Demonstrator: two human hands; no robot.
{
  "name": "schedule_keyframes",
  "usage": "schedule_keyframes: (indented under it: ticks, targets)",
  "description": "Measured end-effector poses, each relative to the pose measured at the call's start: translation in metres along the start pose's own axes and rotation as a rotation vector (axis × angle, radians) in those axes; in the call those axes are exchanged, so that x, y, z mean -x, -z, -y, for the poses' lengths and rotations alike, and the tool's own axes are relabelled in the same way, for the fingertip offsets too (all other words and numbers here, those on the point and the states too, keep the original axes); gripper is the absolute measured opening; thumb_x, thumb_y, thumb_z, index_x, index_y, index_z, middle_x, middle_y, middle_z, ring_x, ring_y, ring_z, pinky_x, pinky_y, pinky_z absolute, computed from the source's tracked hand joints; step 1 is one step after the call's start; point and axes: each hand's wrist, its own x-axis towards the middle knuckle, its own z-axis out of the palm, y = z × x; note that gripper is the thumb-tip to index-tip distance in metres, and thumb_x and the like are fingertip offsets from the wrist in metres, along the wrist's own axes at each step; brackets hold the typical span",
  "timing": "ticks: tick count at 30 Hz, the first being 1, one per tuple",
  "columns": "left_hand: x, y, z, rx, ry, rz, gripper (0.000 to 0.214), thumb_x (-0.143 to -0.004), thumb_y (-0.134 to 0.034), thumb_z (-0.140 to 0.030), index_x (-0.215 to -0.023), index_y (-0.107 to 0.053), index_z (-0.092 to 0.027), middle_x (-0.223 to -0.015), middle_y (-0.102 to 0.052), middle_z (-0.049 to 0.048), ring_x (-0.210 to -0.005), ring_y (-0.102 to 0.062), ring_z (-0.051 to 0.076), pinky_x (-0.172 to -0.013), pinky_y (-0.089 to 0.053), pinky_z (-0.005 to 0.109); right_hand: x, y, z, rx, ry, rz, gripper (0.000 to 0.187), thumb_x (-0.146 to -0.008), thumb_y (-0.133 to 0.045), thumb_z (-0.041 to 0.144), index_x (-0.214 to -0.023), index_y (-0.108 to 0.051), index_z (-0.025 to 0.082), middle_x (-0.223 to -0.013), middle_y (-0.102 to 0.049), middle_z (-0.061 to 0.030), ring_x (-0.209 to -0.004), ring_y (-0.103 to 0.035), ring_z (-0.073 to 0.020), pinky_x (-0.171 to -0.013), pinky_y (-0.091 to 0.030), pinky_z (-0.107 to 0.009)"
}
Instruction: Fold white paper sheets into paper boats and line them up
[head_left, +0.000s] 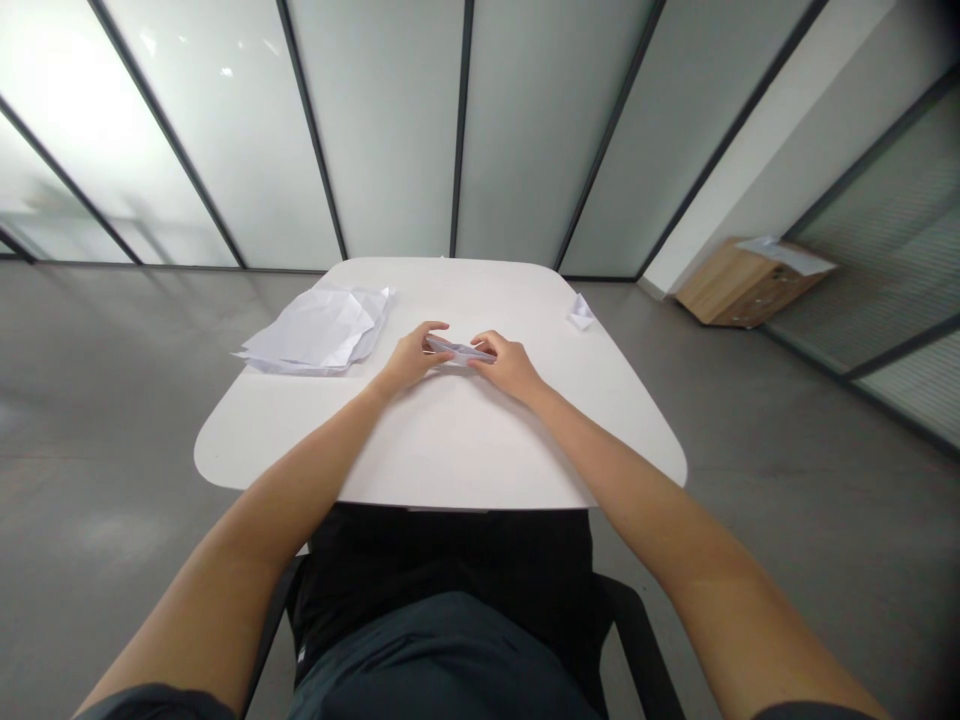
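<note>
Between my two hands is a small piece of folded white paper (460,353), held just above the middle of the table. My left hand (414,356) grips its left end, thumb in front and fingers behind. At the right end, my right hand (508,366) pinches the paper the same way. The folded layers look slightly parted along the top edge. My fingers hide both ends, so the exact folded shape cannot be made out.
A loose stack of creased white paper sheets (313,328) lies on the left of the white table (450,450). Near the right edge stands a small folded paper piece (580,312). Beyond, a wooden cabinet (739,285) stands on the floor by frosted glass panels (375,130).
</note>
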Motion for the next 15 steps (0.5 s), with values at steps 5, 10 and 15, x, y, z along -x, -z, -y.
schedule_keyframes:
  ticks: [5,10,15]
  targets:
    - [-0.001,0.014,0.008,-0.154,-0.026,0.06,0.047,-0.077,-0.081,-0.036,-0.12,-0.072,-0.02,-0.119,-0.077,0.0068,-0.095,-0.073,0.021,-0.09,-0.056,0.032,-0.001,0.006,-0.003,0.018,0.034,0.048,0.034,-0.081,-0.076,0.027,-0.115,-0.073,0.024,-0.115,-0.08,-0.0049,-0.094,-0.074,-0.0221,-0.085,-0.057,-0.034]
    - [0.0,0.018,0.006,-0.3,-0.002,0.109,0.042,-0.076,-0.08,-0.037,-0.115,-0.075,-0.022,-0.1,-0.078,0.0022,-0.087,-0.071,0.021,-0.085,-0.055,0.032,-0.001,0.009,-0.01,0.044,0.042,0.065,0.018,-0.084,-0.072,0.026,-0.1,-0.078,0.022,-0.09,-0.079,-0.0023,-0.08,-0.072,-0.0197,-0.081,-0.055,-0.033]
    - [0.0,0.018,0.004,-0.329,-0.012,0.124,0.043,-0.075,-0.081,-0.039,-0.114,-0.075,-0.022,-0.097,-0.078,0.0017,-0.086,-0.07,0.02,-0.085,-0.054,0.032,-0.001,0.012,-0.013,0.035,0.043,0.074,0.023,-0.084,-0.07,0.027,-0.105,-0.079,0.023,-0.094,-0.08,-0.002,-0.083,-0.073,-0.0199,-0.084,-0.055,-0.033]
